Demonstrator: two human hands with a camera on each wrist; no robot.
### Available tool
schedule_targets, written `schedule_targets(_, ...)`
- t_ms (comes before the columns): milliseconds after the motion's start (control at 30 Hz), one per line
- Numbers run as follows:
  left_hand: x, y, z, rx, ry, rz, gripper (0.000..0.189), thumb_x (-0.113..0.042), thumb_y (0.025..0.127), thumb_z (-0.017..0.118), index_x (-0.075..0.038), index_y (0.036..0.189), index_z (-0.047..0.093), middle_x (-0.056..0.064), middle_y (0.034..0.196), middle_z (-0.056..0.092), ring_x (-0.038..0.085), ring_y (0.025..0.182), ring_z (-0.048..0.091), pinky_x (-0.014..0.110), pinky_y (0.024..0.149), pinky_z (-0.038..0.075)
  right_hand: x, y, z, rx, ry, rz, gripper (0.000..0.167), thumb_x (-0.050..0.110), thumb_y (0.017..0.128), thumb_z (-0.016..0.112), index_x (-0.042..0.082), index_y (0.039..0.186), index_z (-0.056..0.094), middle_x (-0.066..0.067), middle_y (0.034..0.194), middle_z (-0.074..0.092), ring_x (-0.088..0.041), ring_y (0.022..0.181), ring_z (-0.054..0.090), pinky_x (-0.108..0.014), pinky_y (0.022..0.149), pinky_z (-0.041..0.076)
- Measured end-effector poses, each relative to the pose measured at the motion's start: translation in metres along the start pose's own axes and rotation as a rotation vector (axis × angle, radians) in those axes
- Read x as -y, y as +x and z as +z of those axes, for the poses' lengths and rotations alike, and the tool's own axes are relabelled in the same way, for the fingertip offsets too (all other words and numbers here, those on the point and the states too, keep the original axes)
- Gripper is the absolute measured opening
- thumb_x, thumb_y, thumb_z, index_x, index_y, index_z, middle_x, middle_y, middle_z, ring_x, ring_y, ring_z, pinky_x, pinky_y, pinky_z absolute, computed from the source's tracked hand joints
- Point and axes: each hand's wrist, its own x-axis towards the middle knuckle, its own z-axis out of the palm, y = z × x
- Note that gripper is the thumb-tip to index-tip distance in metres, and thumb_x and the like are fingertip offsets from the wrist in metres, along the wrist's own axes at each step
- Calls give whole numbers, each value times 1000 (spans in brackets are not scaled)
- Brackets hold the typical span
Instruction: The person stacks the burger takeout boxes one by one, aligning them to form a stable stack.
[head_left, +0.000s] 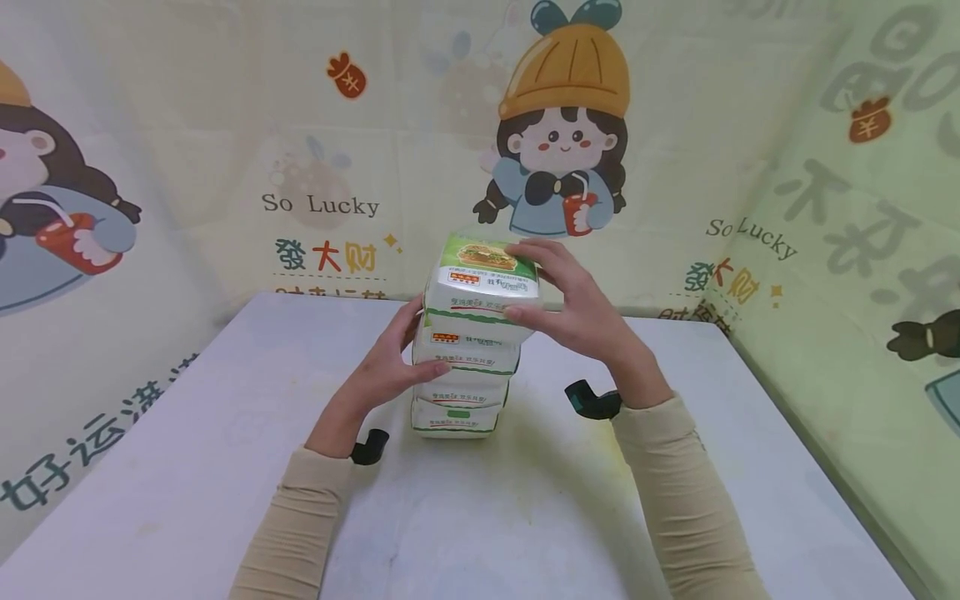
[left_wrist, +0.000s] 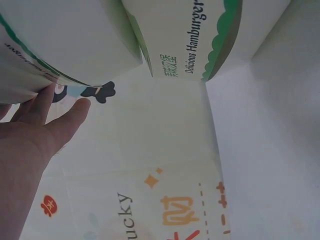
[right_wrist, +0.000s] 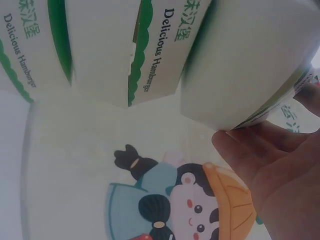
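Note:
White and green hamburger boxes (head_left: pixel 457 414) stand stacked on the table, Chinese lettering on their fronts. The top hamburger box (head_left: pixel 487 279), with a burger picture on its lid, sits tilted and shifted to the right of those below. My right hand (head_left: pixel 573 304) grips its right side, thumb in front and fingers over the lid; the right wrist view shows this box (right_wrist: pixel 240 65) tipped against its neighbour. On the stack's left side, my left hand (head_left: pixel 382 358) holds an upper box, thumb across the front. Its fingers (left_wrist: pixel 37 112) are partly hidden behind the box in the left wrist view.
The white table (head_left: pixel 465 533) reaches out on all sides of the stack. Behind it hangs a cream backdrop (head_left: pixel 427 167) with cartoon figures and lettering, and a similar cloth covers the right side. Black wrist mounts (head_left: pixel 592 400) stick out from both wrists.

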Motion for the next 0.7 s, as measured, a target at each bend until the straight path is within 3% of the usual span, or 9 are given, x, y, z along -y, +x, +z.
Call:
schedule_targets(233, 0, -1, 0, 1, 4, -12, 91, -21, 83, 80, -37, 152, 24, -3, 146, 48, 21, 135, 46, 56, 106, 44, 2, 0, 7, 56, -21, 58, 70, 38, 88, 70, 29, 150, 38, 4, 162, 21, -27, 144, 31, -57, 108, 42)
schedule_targets(533, -1, -3, 0, 1, 3, -6, 92, -24, 83, 80, -35, 153, 21, 0, 144, 48, 25, 136, 45, 56, 106, 44, 3, 2, 12, 82, -18, 25, 73, 36, 89, 67, 31, 152, 31, 10, 164, 7, -22, 148, 17, -58, 111, 37)
schedule_targets(700, -1, -3, 0, 3, -40, 1, 95, -27, 83, 80, -37, 154, 18, 1, 146, 46, 27, 139, 42, 59, 111, 37, 4, 2, 14, 85, -15, 25, 76, 36, 88, 68, 31, 153, 28, 12, 164, 3, -22, 148, 15, -57, 111, 39)
